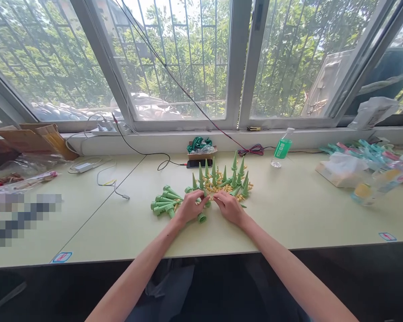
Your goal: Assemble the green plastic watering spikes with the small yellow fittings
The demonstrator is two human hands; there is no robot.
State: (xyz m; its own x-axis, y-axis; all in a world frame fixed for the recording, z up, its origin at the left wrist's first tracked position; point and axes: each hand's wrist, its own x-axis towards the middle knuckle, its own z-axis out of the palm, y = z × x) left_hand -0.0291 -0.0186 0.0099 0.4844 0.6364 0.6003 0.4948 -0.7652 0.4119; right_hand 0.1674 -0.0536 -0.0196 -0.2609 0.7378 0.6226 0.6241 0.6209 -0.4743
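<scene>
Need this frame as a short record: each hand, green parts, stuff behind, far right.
left hand: fingertips at a green piece, grip unclear
right hand: fingertips pinched close to left's, contents too small to tell
green cones: mostly point-up, among small yellow pieces
green tubular parts: lying left of hands
behind: phone, bottle standing
far right: tissue box

At least eight green cones [214, 173] stand upright; overlap hides their exact total. There are two bare hands [229, 207], one phone [199, 164], one green-labelled bottle [282, 149], one power strip [105, 129] and two stickers [62, 257]. The yellow pieces [218, 189] are too crowded to count.
</scene>
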